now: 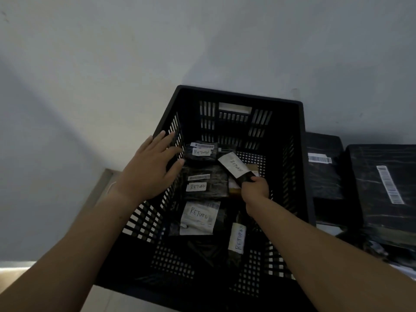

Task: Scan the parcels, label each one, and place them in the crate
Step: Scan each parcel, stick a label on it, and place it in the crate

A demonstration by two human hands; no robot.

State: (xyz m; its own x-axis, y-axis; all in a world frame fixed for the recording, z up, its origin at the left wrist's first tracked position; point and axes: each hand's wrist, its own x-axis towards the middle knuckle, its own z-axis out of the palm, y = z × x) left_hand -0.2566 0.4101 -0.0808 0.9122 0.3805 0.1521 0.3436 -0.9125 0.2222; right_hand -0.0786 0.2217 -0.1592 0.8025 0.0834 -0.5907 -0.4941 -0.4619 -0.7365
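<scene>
Over the left rim of the black crate (301, 154) our left hand (153, 167) is spread wide, fingers straight and fanned, their tips reaching past the slotted wall. We cannot tell whether the palm rests on the rim. Our right hand (255, 191) is down inside the crate, with fingers and thumb curled round the near end of a slim parcel (235, 168).

That slim parcel is a narrow, flat packet in dark wrap, with a white label along it handwritten RETURN. Its long axis runs diagonally, from our grip at the near right up to the far left. The free end points toward the crate's far-left corner and is raised a little over the packets below.

We see hard black plastic in the crate: lattice walls with upright slots, a square-holed floor and a handle cut-out in the far wall. Four labelled parcels (203, 185) lie on its floor. They are wrapped in crinkled, glossy black film, one with a large white face, and each is marked RETURN. Some carry barcode strips.

Just right of the crate lie two larger black-wrapped packages (387, 188), flat and wrinkled, each with a barcode strip.
</scene>
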